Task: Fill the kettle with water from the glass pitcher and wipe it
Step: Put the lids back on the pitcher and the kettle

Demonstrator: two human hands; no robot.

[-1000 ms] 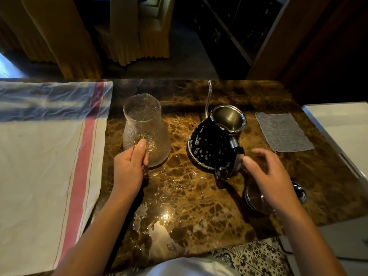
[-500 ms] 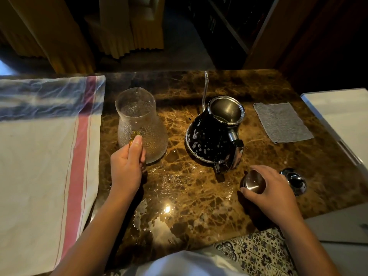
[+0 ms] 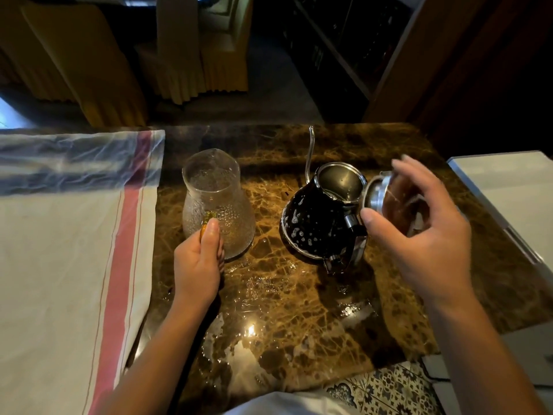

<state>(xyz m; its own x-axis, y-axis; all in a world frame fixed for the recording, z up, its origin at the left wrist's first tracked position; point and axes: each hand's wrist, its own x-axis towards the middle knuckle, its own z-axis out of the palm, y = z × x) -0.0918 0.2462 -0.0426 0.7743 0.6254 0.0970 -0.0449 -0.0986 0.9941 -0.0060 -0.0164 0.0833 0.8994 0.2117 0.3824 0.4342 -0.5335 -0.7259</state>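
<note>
While standing uncapped on the marble counter (image 3: 299, 310), black kettle (image 3: 317, 223), just right of centre, round mouth open to show a steel interior, thin gooseneck spout (image 3: 309, 151) rising at its 12 o'clock, handle (image 3: 353, 241) at its 5 o'clock, pale droplets or specks across the dark body. At 3 o'clock of the mouth, just beside the rim, steel lid (image 3: 374, 191), tilted on edge and off the counter, pinched between thumb and curled fingers of the right hand (image 3: 419, 223); lid's far side hidden behind the fingers. Whether lid and rim touch: cannot tell.

At 9 o'clock of the kettle and apart from it, glass pitcher (image 3: 217, 202), upright on the counter, textured wall, narrow neck, wide base; water level inside not readable. At its 7 o'clock, amber handle (image 3: 206, 221), gripped by the left hand (image 3: 199, 265), thumb laid along the top, fingers wrapped round.

Wet patches and glare on the marble at 6 o'clock of both vessels. Farther out at 9 o'clock, cream cloth (image 3: 59, 265) with red stripes and a blue band, spread flat. At 3 o'clock, white surface (image 3: 508, 181) past the counter edge. At 12 o'clock, beyond the counter, chairs with yellow skirted covers (image 3: 194, 70).
</note>
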